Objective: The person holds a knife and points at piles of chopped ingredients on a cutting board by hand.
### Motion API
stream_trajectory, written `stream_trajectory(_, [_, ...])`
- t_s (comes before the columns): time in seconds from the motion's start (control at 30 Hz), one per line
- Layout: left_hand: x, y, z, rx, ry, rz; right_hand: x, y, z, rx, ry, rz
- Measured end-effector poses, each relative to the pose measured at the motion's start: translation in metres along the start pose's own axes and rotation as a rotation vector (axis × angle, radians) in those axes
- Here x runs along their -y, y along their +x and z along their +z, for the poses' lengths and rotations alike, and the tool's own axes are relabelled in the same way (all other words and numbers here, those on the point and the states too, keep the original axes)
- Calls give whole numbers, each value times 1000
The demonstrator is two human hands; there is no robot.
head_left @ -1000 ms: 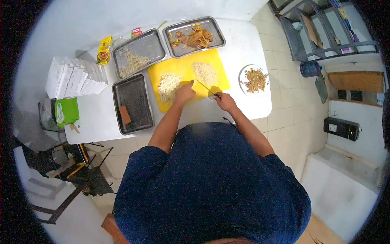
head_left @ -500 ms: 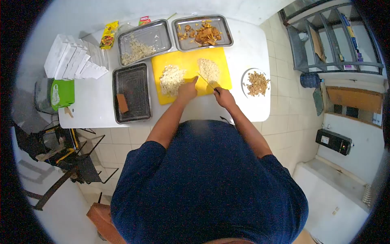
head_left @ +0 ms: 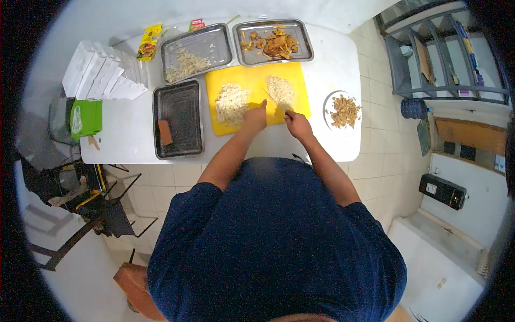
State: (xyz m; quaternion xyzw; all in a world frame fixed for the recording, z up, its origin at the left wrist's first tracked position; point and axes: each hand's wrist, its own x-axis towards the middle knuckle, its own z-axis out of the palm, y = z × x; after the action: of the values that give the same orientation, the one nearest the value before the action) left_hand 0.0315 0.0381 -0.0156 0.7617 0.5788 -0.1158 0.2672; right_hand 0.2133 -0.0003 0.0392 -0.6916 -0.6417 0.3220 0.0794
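My right hand [head_left: 299, 126] is closed round the handle of a knife [head_left: 280, 103], whose thin blade slants up and left along the lower left edge of a finely chopped pale pile [head_left: 280, 90]. My left hand [head_left: 255, 118] has one digit stretched out toward the blade and holds nothing I can see; its other fingers are partly hidden. It rests beside a larger, coarser pile of pale chopped pieces [head_left: 232, 103]. Both piles lie on a yellow cutting board [head_left: 217, 129] on the white table.
Behind the board stand a metal tray [head_left: 229, 61] with pale pieces and another tray [head_left: 307, 56] with brown pieces. A dark tray [head_left: 179, 118] holds a reddish-brown block [head_left: 164, 132]. At right is a plate [head_left: 326, 114] of light brown pieces. White boxes [head_left: 86, 67] stand at far left.
The view has shifted slightly. The knife blade has come closer to the finer pile and now lies against its edge. My left hand stays near the coarser pile.
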Motion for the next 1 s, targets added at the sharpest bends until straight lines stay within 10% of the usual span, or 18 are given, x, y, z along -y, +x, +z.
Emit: stream_trajectory(1.0, [15,11,9,197,-281,21,1,8,11,-1,102,-7])
